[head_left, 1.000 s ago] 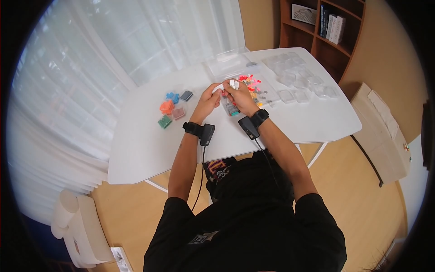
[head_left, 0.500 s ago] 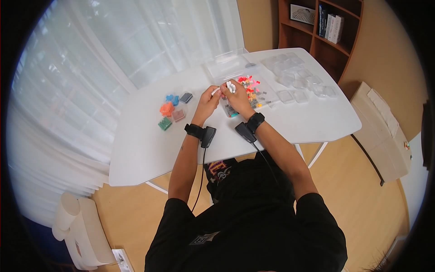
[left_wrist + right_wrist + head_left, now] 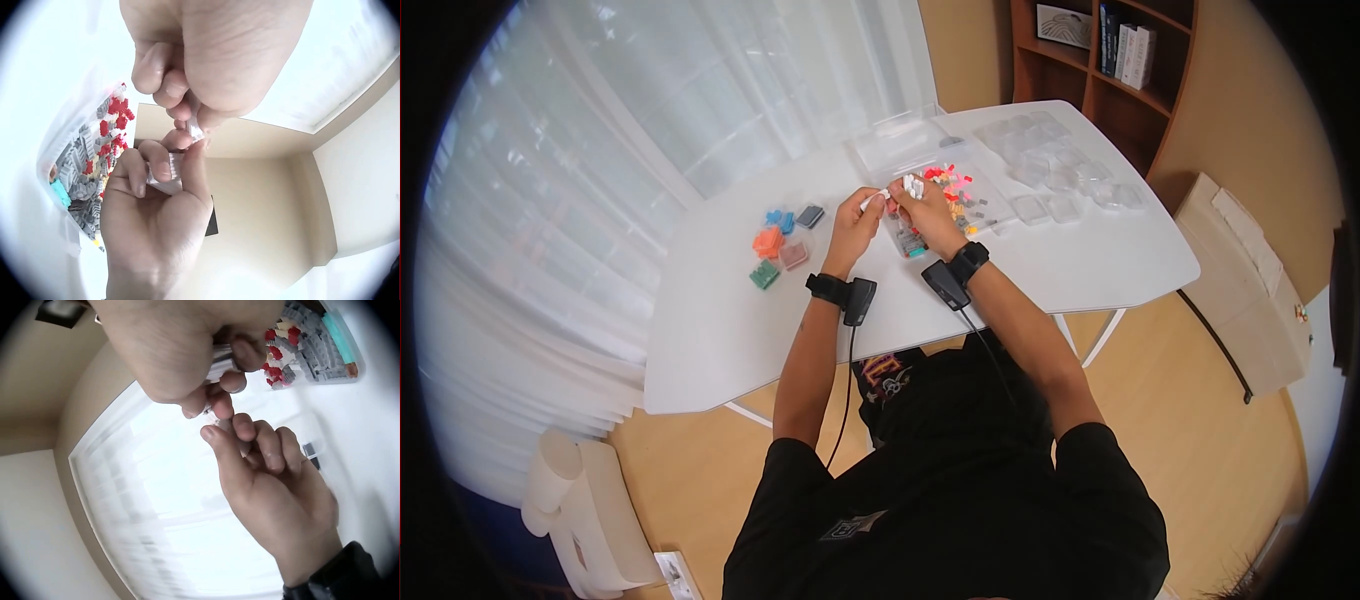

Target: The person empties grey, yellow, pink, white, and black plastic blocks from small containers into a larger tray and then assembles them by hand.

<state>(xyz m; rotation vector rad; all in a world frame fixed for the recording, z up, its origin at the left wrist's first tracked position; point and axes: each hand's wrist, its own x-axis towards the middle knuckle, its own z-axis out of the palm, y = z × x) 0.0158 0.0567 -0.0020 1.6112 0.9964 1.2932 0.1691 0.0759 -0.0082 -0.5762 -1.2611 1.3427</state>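
My left hand (image 3: 855, 228) pinches a small white toy brick piece (image 3: 195, 130) between thumb and fingers. Close against it, my right hand (image 3: 930, 212) has its thumb and forefinger at the end of that piece. More white toy bricks (image 3: 167, 178) are gripped in the curled fingers of the right hand; in the right wrist view the palm partly hides these. Both hands are raised over the near left side of a clear bin (image 3: 1006, 212) of loose toy bricks, mostly grey, red, pink and yellow.
Left on the white table (image 3: 720, 340) sit small clear boxes of sorted bricks: orange (image 3: 768, 238), blue (image 3: 780, 218), green (image 3: 764, 272), dull pink (image 3: 794, 252) and dark grey (image 3: 811, 214). Several clear boxes (image 3: 1065, 210) spread at the right. A clear lid (image 3: 890, 150) lies behind the bin.
The hands stay together over the bin's near left side, with small finger shifts around the white pieces. The right wrist has turned slightly and back.
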